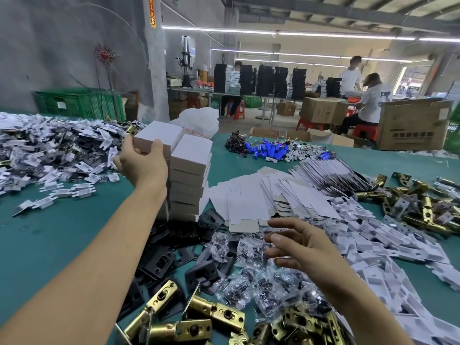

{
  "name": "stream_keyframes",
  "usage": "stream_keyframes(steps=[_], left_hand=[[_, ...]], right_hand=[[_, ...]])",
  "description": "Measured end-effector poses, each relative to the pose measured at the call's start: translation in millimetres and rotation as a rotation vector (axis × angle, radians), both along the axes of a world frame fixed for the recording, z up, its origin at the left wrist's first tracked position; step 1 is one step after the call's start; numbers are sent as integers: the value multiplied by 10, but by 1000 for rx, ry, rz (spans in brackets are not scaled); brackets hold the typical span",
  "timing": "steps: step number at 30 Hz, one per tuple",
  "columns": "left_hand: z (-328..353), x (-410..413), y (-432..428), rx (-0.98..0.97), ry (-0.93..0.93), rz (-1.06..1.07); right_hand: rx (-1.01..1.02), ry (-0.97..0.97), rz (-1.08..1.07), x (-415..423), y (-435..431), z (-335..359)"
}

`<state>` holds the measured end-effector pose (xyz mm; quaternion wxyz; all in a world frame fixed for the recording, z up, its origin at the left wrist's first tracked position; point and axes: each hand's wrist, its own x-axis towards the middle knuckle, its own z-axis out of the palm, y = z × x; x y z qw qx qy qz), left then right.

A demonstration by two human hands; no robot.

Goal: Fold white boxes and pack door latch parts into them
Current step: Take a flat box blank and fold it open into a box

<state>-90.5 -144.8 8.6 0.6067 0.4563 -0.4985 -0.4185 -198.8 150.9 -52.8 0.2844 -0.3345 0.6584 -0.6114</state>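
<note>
Bright, even indoor light. Long ceiling tube lights [219, 29] run across the far hall, slightly blown out. The window [414, 78] at far right is overexposed. Shadows on the green desk [49, 232] are soft and faint. Glare spots show on the near brass latches [216, 312], glints on the clear plastic bags [249, 290]. The white box [159, 135] is bright, not clipped. The right hand [298, 247] is motion-blurred, its fingers [281, 223] smeared; the left hand [144, 165] is sharper. Strong wide-angle bowing at the edges. The far background is soft.

We find bare green tabletop [54, 235] open at near left. The stack of white boxes [190, 180] walls the middle, while black strike plates [159, 263] and brass latches [214, 312] clutter the near centre.
</note>
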Motion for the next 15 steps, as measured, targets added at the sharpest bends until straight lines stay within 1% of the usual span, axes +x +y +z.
stream_keyframes(steps=[2, 4, 5, 7, 8, 9, 11, 12, 13, 14, 15], left_hand=[[-17, 9, 58, -45, 46, 24], [-50, 13, 143, -136, 101, 93], [-65, 22, 213, -218, 125, 148], [-99, 23, 401, -439, 140, 244], [-132, 5, 506, -574, 124, 241], [-179, -26, 619, -718, 86, 189], [-318, -122, 840, -951, -74, -7], [-398, -174, 931, -1031, -183, -120], [-476, -230, 1005, -1069, -309, -229], [-544, -285, 1060, -1046, -460, -335], [-601, -341, 1094, -950, -637, -438]], right_hand=[[4, 4, 3, -6, -1, -4], [7, 8, 5, -11, -2, -6], [9, 10, 5, -12, -4, -6], [10, 11, 3, -14, -7, -8], [11, 12, 4, -14, -8, -8], [13, 14, 5, -14, -7, -8], [13, 16, 5, -13, -5, -5], [9, 15, 4, -14, -2, -1], [3, 10, 2, -15, 2, 5], [-5, 5, -1, -18, 7, 12], [-11, 0, -6, -22, 12, 18]])
